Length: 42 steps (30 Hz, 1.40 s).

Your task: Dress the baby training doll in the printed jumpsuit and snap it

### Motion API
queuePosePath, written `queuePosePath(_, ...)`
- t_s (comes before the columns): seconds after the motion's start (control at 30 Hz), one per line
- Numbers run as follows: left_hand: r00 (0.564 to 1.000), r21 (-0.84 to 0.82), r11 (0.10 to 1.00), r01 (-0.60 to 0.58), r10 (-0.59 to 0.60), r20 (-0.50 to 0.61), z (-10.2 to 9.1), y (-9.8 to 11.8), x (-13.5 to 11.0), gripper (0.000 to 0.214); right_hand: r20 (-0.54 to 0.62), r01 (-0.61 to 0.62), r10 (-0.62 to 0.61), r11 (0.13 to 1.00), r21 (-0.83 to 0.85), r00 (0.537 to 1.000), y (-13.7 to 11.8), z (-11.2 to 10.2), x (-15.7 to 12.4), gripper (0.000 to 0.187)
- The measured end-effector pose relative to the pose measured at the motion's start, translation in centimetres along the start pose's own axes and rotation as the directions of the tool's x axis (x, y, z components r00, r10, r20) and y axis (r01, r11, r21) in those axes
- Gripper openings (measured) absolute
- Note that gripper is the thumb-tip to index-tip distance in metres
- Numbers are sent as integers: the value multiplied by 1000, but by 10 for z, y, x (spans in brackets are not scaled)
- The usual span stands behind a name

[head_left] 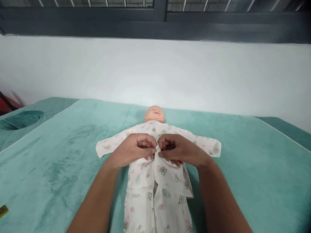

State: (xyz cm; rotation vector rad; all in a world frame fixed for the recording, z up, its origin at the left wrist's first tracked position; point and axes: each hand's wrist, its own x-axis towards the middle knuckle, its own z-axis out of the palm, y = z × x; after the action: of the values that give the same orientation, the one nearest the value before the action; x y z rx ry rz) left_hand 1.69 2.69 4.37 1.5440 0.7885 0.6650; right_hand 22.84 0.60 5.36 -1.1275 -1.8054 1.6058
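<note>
A baby doll (155, 114) lies on its back, head toward the wall. It wears a white baby jacket (167, 174) printed with small animals, sleeves spread to both sides, over matching trousers (141, 213). My left hand (138, 145) pinches one front edge of the jacket at chest height. Opposite it, my right hand (177, 147) pinches the other front edge, fingers curled. Between my fingertips sits a small button (158, 149); whether it is through its hole I cannot tell. Another button (158, 133) shows higher up. Below my hands the jacket front hangs apart.
The doll rests on a teal plush cover (255, 181) over a bed or padded table. Behind it rises a white wall (155, 71) below a dark window frame (97, 24). A round hollow (20, 119) is at the left, a yellow label (3, 211) at lower left.
</note>
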Motion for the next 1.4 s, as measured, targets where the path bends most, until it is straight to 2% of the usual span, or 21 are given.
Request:
queuePosePath(0.2, 996, -35, 999, -22, 19, -84, 6, -2, -6, 10, -13, -8, 7, 999, -51, 1000, -1, 1, 0, 17)
queuePosePath(0.57, 990, 58, 998, 1, 7, -143, 8, 1, -6, 10, -61, -38, 39, 999, 10, 997, 1, 2, 5, 17)
queuePosePath(0.77, 988, 46, 999, -15, 22, -154, 9, -3, -4, 10, -73, -83, 83, 997, 7, 994, 1, 4, 5, 21)
queuePosePath(0.97, 991, -58, 997, -53, 45, -122, 8, -7, -4, 12, -68, -74, 76, 997, 21, 995, 3, 4, 8, 20)
queuePosePath(1.17, 998, -145, 988, -58, 53, -35, 5, -7, -2, 16, -57, -87, 87, 996, -3, 995, 3, 3, 8, 17)
queuePosePath(1.4, 999, -61, 997, -45, 46, 10, 1, -8, -3, 9, 30, -50, 49, 998, 30, 998, 2, 0, 3, 26)
